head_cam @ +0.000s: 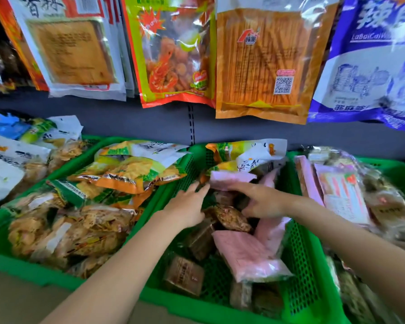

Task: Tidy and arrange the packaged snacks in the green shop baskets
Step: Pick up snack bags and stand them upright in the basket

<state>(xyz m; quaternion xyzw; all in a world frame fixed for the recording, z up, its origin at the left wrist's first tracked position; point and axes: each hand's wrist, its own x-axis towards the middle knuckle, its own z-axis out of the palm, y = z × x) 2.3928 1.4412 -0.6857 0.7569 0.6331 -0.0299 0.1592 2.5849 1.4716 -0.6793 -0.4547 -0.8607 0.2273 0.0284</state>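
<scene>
Head view: left hand (187, 208) flat; right hand (263, 202) spread over one middle basket (299, 249); three pink packets (248, 256).

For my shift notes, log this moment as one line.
stage: tidying middle basket | left hand: open, reaching in | right hand: open over pink packs | grasp: none

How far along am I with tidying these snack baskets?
Early to midway, I'd judge. The left basket holds only orange-and-green packs, though heaped loosely. Both hands are in the middle basket: the left hand reaches in open, the right hand touches a pink pack. Pink and brown packs there remain jumbled.
</scene>
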